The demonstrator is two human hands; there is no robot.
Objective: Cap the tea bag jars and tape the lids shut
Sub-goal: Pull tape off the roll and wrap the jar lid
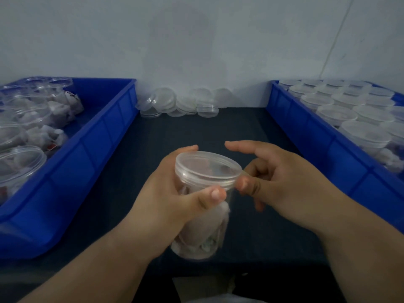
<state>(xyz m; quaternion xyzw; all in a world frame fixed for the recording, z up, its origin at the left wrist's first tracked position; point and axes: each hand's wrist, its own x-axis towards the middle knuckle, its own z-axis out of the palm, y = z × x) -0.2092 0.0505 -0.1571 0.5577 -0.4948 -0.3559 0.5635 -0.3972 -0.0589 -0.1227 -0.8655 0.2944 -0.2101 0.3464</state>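
Plain pale wall behind a dark tabletop, thin cord at right.

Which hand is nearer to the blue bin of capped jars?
Right. The right hand is just left of the blue bin, thumb at the lid of the jar; the left hand grips that jar farther left.

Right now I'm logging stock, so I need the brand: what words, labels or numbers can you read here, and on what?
None can be read.
The jar and its lid show no label.
Red marks on tea bags in the left bin are too blurred to read.
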